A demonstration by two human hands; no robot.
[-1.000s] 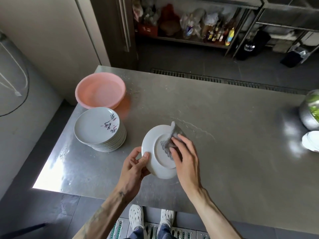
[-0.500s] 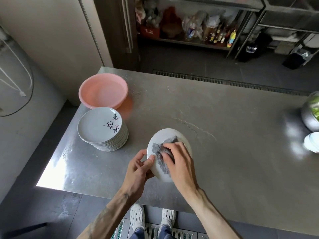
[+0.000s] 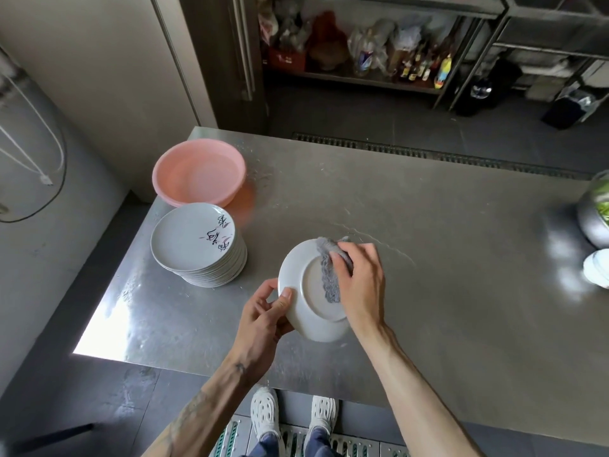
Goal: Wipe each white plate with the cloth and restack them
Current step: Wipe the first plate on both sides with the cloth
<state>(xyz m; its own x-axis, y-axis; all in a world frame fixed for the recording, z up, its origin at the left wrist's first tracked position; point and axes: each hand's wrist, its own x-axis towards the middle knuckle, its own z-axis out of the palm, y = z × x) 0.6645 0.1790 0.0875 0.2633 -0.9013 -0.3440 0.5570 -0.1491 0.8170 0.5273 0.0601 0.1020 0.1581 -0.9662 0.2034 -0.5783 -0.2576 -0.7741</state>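
Note:
A white plate [image 3: 308, 291] is held tilted above the steel table, its underside with the foot ring facing me. My left hand [image 3: 263, 311] grips its left rim, thumb on the underside. My right hand [image 3: 359, 282] presses a grey cloth [image 3: 328, 275] against the plate's underside, fingers curled over the bunched cloth at the plate's upper edge. A stack of several white plates [image 3: 197, 245], the top one bearing dark painted characters, stands to the left on the table.
A pink plastic basin [image 3: 197, 173] sits behind the stack at the steel table's [image 3: 428, 258] far left corner. A metal bowl with greens [image 3: 596, 216] and a small white dish [image 3: 598, 268] are at the right edge. Shelves with bottles stand beyond.
The cloth and my right hand have moved from the plate's centre-left up to its upper right edge. The plate has tilted, showing more of its underside.

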